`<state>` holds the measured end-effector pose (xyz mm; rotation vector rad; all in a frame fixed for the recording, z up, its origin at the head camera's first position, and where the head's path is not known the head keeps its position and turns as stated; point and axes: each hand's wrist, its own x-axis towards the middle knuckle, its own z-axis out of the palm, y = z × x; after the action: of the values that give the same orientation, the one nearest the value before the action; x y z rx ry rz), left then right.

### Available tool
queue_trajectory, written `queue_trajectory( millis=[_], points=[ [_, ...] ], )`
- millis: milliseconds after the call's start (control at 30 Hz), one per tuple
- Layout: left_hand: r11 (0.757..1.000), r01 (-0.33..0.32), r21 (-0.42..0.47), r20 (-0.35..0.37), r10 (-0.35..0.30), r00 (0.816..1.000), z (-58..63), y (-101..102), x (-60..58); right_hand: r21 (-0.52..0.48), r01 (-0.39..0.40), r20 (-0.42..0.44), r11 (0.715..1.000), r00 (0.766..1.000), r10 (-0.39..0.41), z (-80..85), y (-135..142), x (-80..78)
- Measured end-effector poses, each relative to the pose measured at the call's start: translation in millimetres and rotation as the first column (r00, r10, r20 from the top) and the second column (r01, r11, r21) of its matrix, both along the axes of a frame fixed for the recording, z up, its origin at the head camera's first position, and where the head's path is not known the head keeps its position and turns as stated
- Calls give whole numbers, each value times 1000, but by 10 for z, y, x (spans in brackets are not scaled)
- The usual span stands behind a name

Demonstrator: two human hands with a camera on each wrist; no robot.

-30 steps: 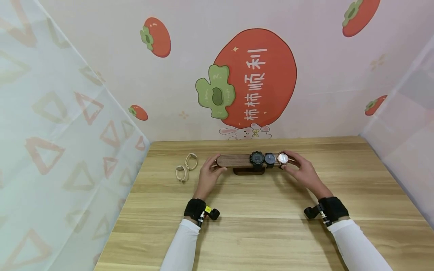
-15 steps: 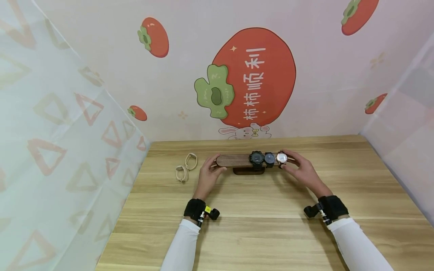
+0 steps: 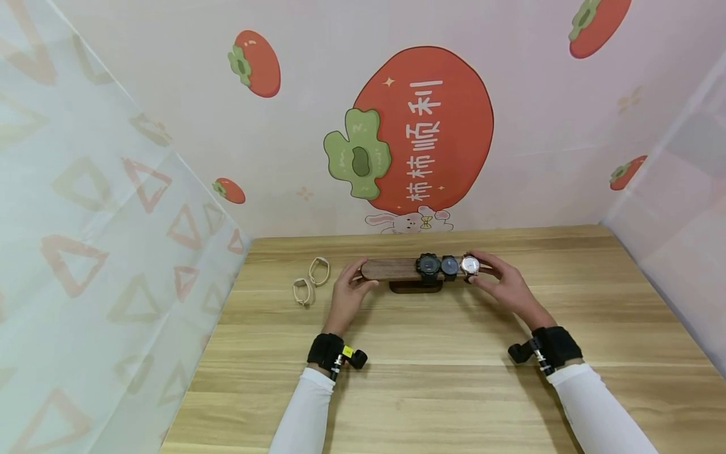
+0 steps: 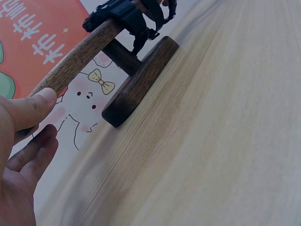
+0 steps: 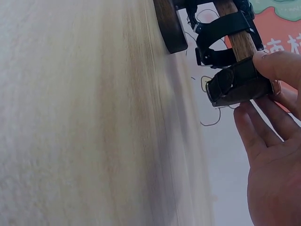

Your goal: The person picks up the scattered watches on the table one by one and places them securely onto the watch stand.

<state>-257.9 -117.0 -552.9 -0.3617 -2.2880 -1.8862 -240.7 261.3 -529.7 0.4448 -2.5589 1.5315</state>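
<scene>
A dark wooden watch stand [image 3: 391, 269] has a long bar raised on a short post above an oval base [image 4: 141, 84]. At the bar's left end, my left hand [image 3: 347, 295] holds it between thumb and fingers. Several centimetres along, a chunky black digital watch [image 3: 428, 267], a smaller dark-faced watch [image 3: 450, 267] and a white-faced watch [image 3: 470, 265] with a dark strap sit side by side on the right half. My right hand [image 3: 507, 288] pinches the white-faced watch at the bar's right end, thumb in front and fingers behind; its face is hidden in the right wrist view.
Two beige watches or bands [image 3: 320, 271] lie looped on the wooden table [image 3: 420, 391], left of the stand. Behind rises a wall [image 3: 306, 139] printed with persimmons, and patterned side walls [image 3: 125, 252] flank the table.
Both hands keep their holds on the stand and the white-faced watch. The stand and watches appear shifted very slightly left along with the whole head view.
</scene>
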Motion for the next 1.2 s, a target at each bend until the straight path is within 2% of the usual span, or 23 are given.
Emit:
queue_trajectory(
  millis=[300, 633, 933, 1200],
  points=[
    [1000, -5, -7, 8, 5, 1000, -8, 0, -5, -8, 9, 27, 1000, 1000, -9, -32, 9, -15],
    [999, -2, -33, 9, 2, 1000, -8, 3, 8, -41, -28, -7, 999, 1000, 28, -9, -55, -17],
    [1000, -3, -29, 6, 3, 1000, -6, 1, 9, -33, -15, 36, 999, 999, 16, -21, -83, -33],
    [999, -3, -32, 3, 3, 1000, -15, -7, 4, -39, -21, 40, 999, 999, 22, -19, -95, -33]
  ],
)
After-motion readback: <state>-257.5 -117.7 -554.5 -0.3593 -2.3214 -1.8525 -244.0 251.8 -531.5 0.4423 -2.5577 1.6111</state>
